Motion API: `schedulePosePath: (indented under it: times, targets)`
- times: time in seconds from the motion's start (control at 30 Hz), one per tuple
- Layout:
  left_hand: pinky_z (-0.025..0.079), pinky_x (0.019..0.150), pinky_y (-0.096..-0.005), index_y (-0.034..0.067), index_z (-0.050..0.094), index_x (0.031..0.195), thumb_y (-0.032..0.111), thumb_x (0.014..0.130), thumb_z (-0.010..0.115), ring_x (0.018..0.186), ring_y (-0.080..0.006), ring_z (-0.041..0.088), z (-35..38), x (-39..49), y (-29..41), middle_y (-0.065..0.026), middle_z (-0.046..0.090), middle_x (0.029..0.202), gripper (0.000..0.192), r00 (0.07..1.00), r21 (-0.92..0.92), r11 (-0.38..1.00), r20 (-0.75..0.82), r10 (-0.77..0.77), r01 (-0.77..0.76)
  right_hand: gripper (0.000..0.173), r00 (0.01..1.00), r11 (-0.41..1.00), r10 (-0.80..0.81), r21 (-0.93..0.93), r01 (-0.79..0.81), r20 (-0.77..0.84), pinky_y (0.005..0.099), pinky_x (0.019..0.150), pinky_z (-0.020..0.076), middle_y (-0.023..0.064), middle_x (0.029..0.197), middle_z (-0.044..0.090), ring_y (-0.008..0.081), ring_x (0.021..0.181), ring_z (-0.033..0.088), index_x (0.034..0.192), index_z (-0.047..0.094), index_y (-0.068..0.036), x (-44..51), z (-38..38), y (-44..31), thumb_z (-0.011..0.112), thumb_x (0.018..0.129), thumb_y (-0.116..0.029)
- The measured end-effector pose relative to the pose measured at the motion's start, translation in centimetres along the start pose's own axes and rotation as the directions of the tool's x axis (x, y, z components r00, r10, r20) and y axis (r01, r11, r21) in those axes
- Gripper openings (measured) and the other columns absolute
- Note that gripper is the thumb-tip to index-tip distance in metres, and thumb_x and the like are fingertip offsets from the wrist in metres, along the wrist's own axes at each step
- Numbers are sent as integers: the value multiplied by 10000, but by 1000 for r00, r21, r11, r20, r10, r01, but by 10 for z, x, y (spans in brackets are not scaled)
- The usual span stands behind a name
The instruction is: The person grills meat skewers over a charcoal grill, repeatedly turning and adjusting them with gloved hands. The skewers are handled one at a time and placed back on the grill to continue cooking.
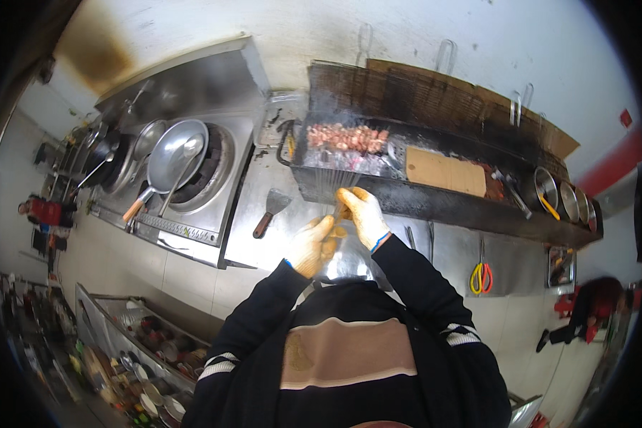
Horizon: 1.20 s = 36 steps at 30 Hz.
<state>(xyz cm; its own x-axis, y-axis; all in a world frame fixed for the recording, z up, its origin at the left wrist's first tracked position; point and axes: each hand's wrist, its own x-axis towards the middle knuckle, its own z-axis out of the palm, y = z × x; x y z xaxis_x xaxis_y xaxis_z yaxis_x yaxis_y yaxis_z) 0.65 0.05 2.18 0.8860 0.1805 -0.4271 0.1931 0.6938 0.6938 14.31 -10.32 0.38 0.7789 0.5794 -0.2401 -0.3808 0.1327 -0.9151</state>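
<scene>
Several thin metal skewers [334, 184] run from the charcoal grill [433, 195] toward me, their handle ends gathered between my hands. Chunks of meat [348, 138] on their far ends lie over the glowing coals [342, 160], and some smoke rises there. My right hand [365, 214], in a stained cotton work glove, grips the gathered skewers from the right. Just below and to the left, my left hand [313, 246], gloved likewise, closes its fingers around the skewer ends. How many skewers each hand holds is hidden by the gloves.
A scraper [272, 211] lies on the steel counter left of the grill. Farther left, a wok [177, 155] holding a ladle sits on a burner. Cardboard [445, 170] and metal bowls [547, 187] rest on the grill's right part. Scissors [481, 275] hang below it. People are in the background.
</scene>
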Motion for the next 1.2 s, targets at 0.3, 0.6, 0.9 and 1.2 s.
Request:
schedulePosePath:
  times: [0.3, 0.6, 0.9, 1.2]
  targets:
    - [313, 440, -249, 24, 602, 1089, 370, 1025, 604, 519, -83, 438, 0, 2, -10, -78, 631, 830, 352, 991, 116, 989, -84, 105, -95, 203, 999, 998, -36, -47, 38, 38, 275, 596, 453, -13, 775, 599, 99, 663, 554, 1003, 698, -60, 12, -10, 23, 711, 960, -259]
    - [377, 486, -269, -10, 596, 1151, 332, 1020, 613, 561, -98, 503, -1, -6, -11, -126, 722, 922, 367, 988, 132, 985, -95, 122, -109, 177, 1000, 1000, -19, -19, 19, 3, 260, 578, 416, -1, 769, 608, 93, 652, 533, 1022, 695, -23, 10, -8, 22, 722, 945, -179]
    - [302, 433, -231, 40, 582, 1139, 355, 1036, 575, 491, -67, 406, 3, -9, -19, -102, 682, 851, 331, 982, 179, 975, -108, 152, -131, 254, 998, 998, -43, -52, 44, 35, 284, 700, 471, 39, 854, 679, 125, 773, 600, 1021, 702, -27, -2, -2, 21, 703, 951, -271]
    - [270, 394, -231, 28, 551, 1118, 318, 1066, 527, 444, -71, 380, 3, -9, -17, -135, 684, 854, 296, 992, 124, 991, -105, 68, -54, 289, 999, 999, 22, -36, -21, 29, 286, 744, 488, 41, 932, 677, 126, 833, 614, 1066, 694, -6, -12, -2, 11, 701, 955, -273]
